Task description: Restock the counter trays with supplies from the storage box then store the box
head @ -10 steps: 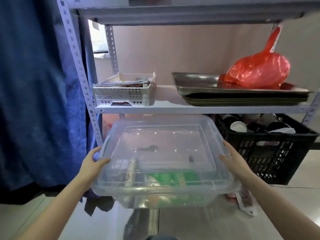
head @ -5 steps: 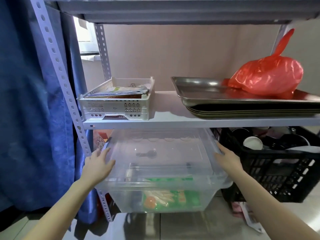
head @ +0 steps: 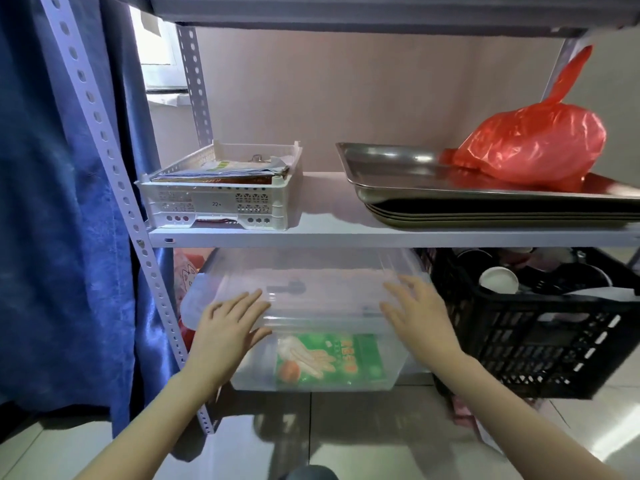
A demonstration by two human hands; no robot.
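The clear plastic storage box (head: pixel 322 289) with its lid on sits on the floor under the lowest shelf board (head: pixel 381 235), most of it beneath the board. A green packet of gloves (head: pixel 329 358) shows through its front wall. My left hand (head: pixel 228 327) lies flat against the box's front left rim, fingers spread. My right hand (head: pixel 415 313) lies flat on the front right rim, fingers apart too. Neither hand wraps around the box.
A black crate (head: pixel 540 341) of cups and utensils stands right of the box. On the shelf above are a white basket (head: pixel 218 202) of papers, stacked metal trays (head: pixel 485 199) and a red bag (head: pixel 533 147). A perforated rack post (head: pixel 138 237) and blue curtain (head: pixel 52 202) stand left.
The box went from held in the air to resting on the floor, pushed back under the shelf. My hands shifted from gripping its sides to lying flat on its front rim.
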